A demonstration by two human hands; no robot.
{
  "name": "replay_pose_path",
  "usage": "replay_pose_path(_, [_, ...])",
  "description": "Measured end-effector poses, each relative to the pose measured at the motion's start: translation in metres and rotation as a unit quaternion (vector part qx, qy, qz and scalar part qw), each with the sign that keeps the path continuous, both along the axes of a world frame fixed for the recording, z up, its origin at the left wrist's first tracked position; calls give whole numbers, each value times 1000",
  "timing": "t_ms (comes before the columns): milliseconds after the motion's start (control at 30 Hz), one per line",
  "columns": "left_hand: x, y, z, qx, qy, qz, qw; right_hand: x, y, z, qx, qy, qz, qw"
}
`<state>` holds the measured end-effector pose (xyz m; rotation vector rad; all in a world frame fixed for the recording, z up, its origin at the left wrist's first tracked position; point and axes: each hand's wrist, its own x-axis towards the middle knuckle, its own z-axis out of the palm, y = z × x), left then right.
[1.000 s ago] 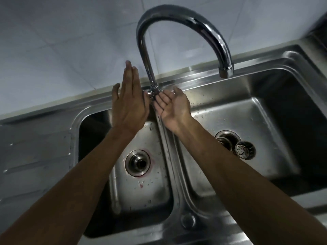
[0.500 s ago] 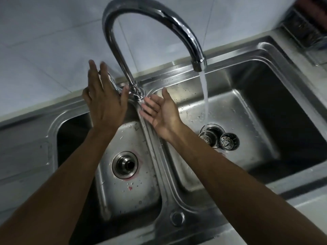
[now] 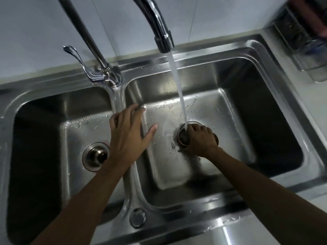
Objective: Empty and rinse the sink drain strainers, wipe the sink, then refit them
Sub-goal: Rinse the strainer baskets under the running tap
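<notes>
A steel double sink [image 3: 276, 55] fills the view. Its left basin has a drain strainer [image 3: 95, 156] seated in the drain. My left hand [image 3: 127, 138] rests flat on the divider [image 3: 118, 98] between the basins, fingers spread and holding nothing. My right hand [image 3: 201, 138] is down at the right basin's drain, fingers curled over the second strainer [image 3: 183, 137], a dark round cup tipped on its side. Water from the faucet spout [image 3: 162, 38] falls right onto it. My hand hides most of this strainer and the drain under it.
The faucet lever [image 3: 77, 59] stands raised at the back, left of the faucet stem. A round steel cap [image 3: 137, 217] sits on the front rim. A clear rack [image 3: 304, 41] stands on the counter at the back right. White tiles line the wall.
Water started running. Both hands left the faucet base: the left dropped onto the divider, and the right went down to the right basin's drain and closed on the strainer that lay beside it.
</notes>
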<state>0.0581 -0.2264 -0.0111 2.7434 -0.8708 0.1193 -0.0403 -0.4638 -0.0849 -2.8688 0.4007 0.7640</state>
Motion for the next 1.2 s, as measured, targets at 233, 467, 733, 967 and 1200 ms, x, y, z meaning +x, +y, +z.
replay_pose_path(233, [-3, -4, -4, 10, -24, -4, 1000, 16, -11, -13, 32, -165, -76, 983])
replay_pose_path(467, [-5, -4, -4, 22, -40, -5, 999, -3, -4, -6, 138, -127, -50, 981])
replay_pose_path(733, [-4, -12, -8, 99, -47, -96, 989, 8, -3, 5, 511, -58, -445, 733])
replay_pose_path(967, [-4, -16, -7, 72, -7, -85, 994, -1, -15, 11, 652, 60, -592, 471])
replay_pose_path(1200, [-4, -15, -3, 65, 3, -82, 995, -1, -8, 26, 470, -76, -424, 771])
